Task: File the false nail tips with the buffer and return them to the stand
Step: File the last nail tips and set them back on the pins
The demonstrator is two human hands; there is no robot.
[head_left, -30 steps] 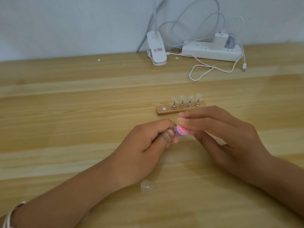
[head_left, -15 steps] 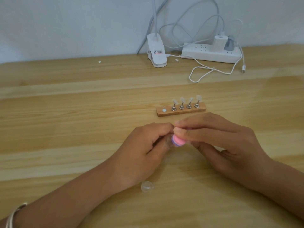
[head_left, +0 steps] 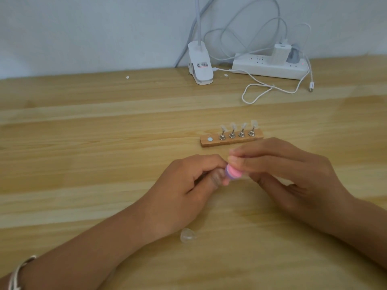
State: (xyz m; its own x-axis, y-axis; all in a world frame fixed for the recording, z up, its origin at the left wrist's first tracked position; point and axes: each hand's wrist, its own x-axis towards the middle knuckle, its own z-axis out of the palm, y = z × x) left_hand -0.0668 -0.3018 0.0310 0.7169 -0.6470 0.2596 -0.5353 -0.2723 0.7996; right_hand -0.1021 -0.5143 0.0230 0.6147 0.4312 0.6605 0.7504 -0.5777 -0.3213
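Observation:
A small wooden stand (head_left: 213, 142) lies just beyond my hands, with several clear nail tips (head_left: 232, 126) on metal pegs and one bare spot at its left end. My right hand (head_left: 289, 174) pinches a pink and purple buffer block (head_left: 295, 174), pressed against something that my left hand (head_left: 188, 189) pinches between thumb and fingers. What the left hand holds is hidden by the fingers. A loose clear nail tip (head_left: 187, 235) lies on the table below my left wrist.
A white clip lamp base (head_left: 200, 65) and a white power strip (head_left: 270, 66) with plugs and looping white cables (head_left: 257, 88) stand along the back edge by the wall. The wooden table (head_left: 83, 143) stretches wide to the left.
The buffer in my right hand has shifted slightly back and forth against my left fingertips. Both hands stay in the same place in front of the stand.

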